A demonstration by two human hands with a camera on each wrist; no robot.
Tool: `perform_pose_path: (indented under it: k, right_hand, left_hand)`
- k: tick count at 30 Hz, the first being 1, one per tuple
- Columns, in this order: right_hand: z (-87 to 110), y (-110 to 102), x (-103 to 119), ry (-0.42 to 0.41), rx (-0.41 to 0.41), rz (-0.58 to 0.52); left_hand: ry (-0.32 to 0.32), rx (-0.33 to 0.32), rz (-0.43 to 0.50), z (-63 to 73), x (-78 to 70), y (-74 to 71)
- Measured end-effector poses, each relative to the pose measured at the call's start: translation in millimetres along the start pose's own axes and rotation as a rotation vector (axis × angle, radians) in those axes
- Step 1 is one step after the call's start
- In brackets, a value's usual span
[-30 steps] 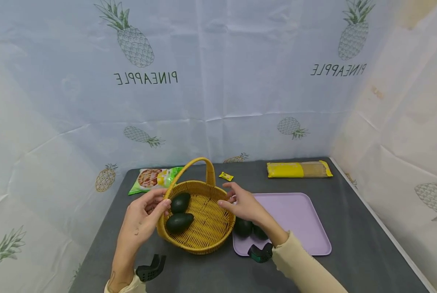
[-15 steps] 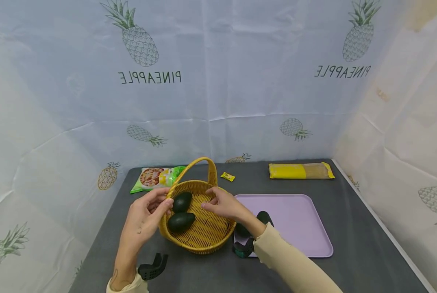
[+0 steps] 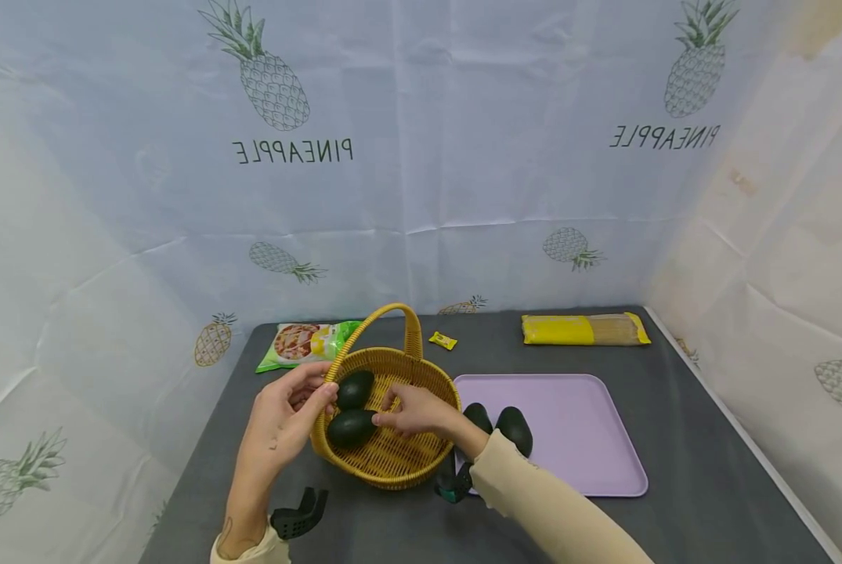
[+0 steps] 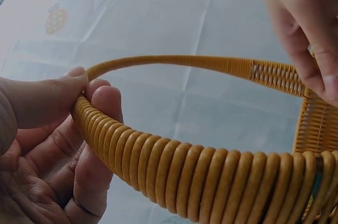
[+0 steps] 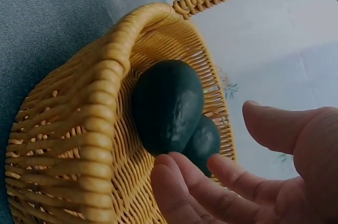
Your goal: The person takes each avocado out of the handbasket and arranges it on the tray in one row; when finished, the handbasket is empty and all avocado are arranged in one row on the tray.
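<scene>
A yellow woven basket (image 3: 385,479) stands mid-table with two dark green avocados inside, the nearer avocado (image 3: 351,430) and the farther avocado (image 3: 355,389). My left hand (image 3: 280,419) pinches the basket's handle (image 4: 206,176) between thumb and fingers, plain in the left wrist view. Over the basket's right rim reaches my right hand (image 3: 419,411), fingertips right at the nearer avocado. In the right wrist view its thumb is spread away from the fingers (image 5: 222,192), with nothing gripped between them.
Right of the basket lies a lilac tray (image 3: 590,446) bearing two avocados (image 3: 514,431), partly behind the right forearm. At the back are a green food bag (image 3: 308,342), a small yellow wrapped packet (image 3: 442,340) and a yellow pack of noodles (image 3: 586,329).
My right hand has moved left and down, from the basket's right rim to the nearer avocado inside. More of the tray's avocados shows. My left hand keeps holding the handle.
</scene>
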State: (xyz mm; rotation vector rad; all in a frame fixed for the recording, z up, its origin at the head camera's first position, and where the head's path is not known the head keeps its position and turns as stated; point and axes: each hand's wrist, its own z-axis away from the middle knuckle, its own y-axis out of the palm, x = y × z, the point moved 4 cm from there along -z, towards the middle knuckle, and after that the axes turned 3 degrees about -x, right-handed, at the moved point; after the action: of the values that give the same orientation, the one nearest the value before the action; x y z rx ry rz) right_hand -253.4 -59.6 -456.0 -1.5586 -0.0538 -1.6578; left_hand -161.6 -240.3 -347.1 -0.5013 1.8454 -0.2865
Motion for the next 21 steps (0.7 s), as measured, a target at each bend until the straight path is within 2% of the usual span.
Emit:
perform_pose_path:
  k: [9, 14, 21]
  right_hand:
    - [-6.1, 8.6, 0.4, -0.026, 0.018, 0.128]
    - [-9.0, 11.9, 1.9, -0.012, 0.009, 0.217]
    - [-13.7, 13.5, 2.7, 0.015, -0.002, 0.212]
  left_hand:
    - [0.004, 0.001, -0.006, -0.5, 0.6, -0.2]
    - [-0.015, 0.004, -0.024, -1.6, 3.0, -0.3]
    - [-0.042, 0.010, -0.028, -1.9, 5.2, -0.1]
